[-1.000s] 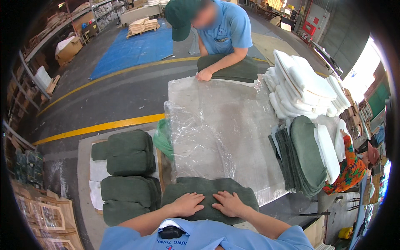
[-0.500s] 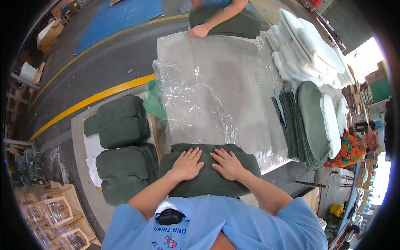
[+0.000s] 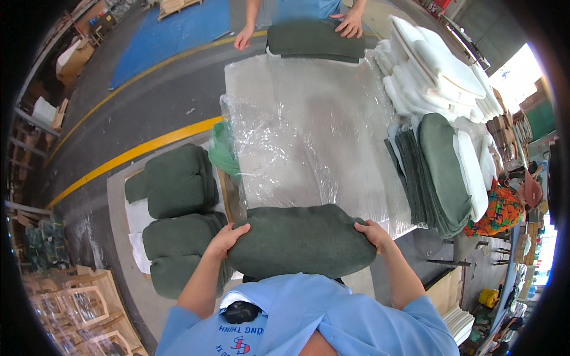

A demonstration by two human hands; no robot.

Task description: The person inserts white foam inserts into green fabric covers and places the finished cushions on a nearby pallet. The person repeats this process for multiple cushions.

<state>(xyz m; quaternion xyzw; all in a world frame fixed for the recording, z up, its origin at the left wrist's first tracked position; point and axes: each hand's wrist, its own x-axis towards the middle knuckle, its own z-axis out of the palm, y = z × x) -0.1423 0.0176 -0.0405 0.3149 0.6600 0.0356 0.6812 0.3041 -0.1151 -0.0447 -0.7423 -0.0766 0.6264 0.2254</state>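
A dark green padded cushion (image 3: 303,240) lies sideways in front of me at the near edge of the table. My left hand (image 3: 228,238) grips its left end, thumb on top and fingers hidden underneath. At the right end my right hand (image 3: 372,235) holds it the same way, with the thumb over the edge. Across the table a co-worker's hand (image 3: 349,25) rests on another dark green cushion (image 3: 314,41); that person's other hand (image 3: 243,38) hangs in the air beside it.
Plastic film covers the table (image 3: 285,130). On its right stand a row of green covers (image 3: 442,172) and a pile of white padding (image 3: 433,71). Stacked green cushions (image 3: 178,178) lie on a low platform to my left, near a green plastic bag (image 3: 224,151).
My hands have gone from lying flat on the cushion's top to gripping its two ends. The co-worker's hands have moved apart, one off the cushion to the left.
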